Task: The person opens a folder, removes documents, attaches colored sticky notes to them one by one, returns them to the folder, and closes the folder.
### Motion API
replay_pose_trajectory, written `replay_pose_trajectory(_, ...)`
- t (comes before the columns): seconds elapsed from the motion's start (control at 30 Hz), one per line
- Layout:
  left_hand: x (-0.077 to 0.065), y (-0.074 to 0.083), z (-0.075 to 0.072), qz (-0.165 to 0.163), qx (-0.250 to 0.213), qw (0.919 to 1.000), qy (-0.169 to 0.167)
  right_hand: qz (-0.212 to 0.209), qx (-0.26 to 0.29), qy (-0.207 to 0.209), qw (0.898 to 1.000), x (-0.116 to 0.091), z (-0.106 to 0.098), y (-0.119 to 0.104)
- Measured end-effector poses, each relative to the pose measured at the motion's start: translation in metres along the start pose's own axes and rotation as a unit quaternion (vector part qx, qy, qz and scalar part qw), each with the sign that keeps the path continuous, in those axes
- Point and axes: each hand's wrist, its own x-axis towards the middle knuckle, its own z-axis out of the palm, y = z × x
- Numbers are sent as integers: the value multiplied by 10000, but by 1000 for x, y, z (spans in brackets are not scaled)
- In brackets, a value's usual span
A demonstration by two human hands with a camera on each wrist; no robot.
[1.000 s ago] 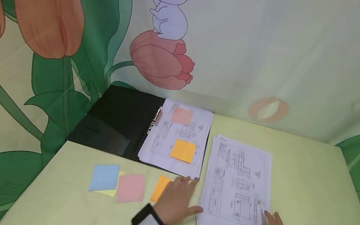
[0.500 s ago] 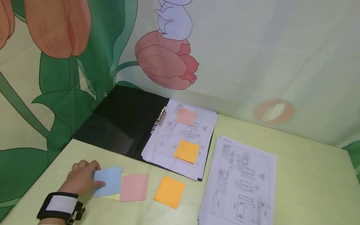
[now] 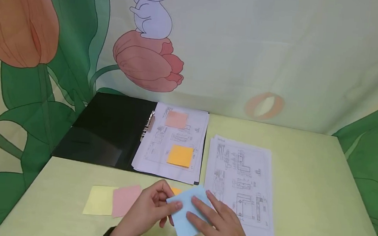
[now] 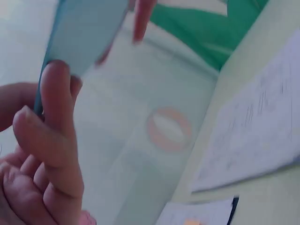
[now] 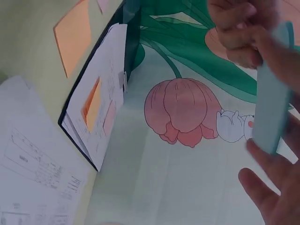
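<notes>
In the head view my left hand (image 3: 149, 208) pinches a blue sticky note pad (image 3: 186, 207) at its left corner, the thumb lying on the pad's face. My right hand (image 3: 221, 226) spreads its extended fingers over the right part of the same pad. The left wrist view shows the blue pad (image 4: 86, 35) tilted up, with the left fingers (image 4: 56, 98) at its lower end. Seen nearly edge-on in the right wrist view, the pad (image 5: 272, 103) stands between both hands. An orange sticky note (image 3: 176, 190) on the table is mostly hidden behind the hands.
Yellow (image 3: 99, 200) and pink (image 3: 125, 200) sticky notes lie at the left front. Behind them is an open black binder (image 3: 97, 125); its papers (image 3: 151, 163) carry a pink note (image 3: 176, 119) and an orange note (image 3: 180, 156). A stack of printed drawings (image 3: 263, 192) lies to the right.
My left hand went left to the blue pad, took it up off the yellow note and brought it to the middle. My right hand came in from the right onto the pad.
</notes>
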Motion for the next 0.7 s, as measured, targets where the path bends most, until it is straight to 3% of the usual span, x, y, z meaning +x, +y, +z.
replay_pose_trajectory(0.1, 1, -2, 12, 63, -303, 9992, -252, -165, -112, 351, 9992, 7, 1, -1)
replay_pose_trajectory(0.17, 1, -7, 17, 136, -761, 9948, -668, 55, 433, 808, 9958, 5, 0, 0)
replay_pose_trajectory(0.23, 2, -15, 21, 221, -1336, 9828, -1255, 471, 1345, 1151, 9831, 3, 1, -3)
replay_pose_trajectory(0.27, 3, -19, 23, 238, -1692, 9728, -1562, 766, 1883, 1278, 9707, 3, 1, -5)
replay_pose_trajectory(0.33, 4, -25, 27, 225, -2361, 9499, -2035, 1299, 2853, 1570, 9365, 2, 2, -9)
replay_pose_trajectory(0.43, 5, -31, 32, 334, -3030, 9253, -2257, 1898, 3910, 1674, 8849, 1, 1, -14)
replay_pose_trajectory(0.53, 5, -32, 35, 348, -3271, 9212, -2080, 2173, 4584, 1542, 8478, 0, -1, -14)
replay_pose_trajectory(0.6, 4, -33, 37, 348, -3359, 9214, -1923, 2274, 4903, 1438, 8290, 0, -1, -13)
replay_pose_trajectory(0.7, 3, -34, 39, 326, -3509, 9197, -1733, 2745, 5000, 1366, 8099, 0, -3, -15)
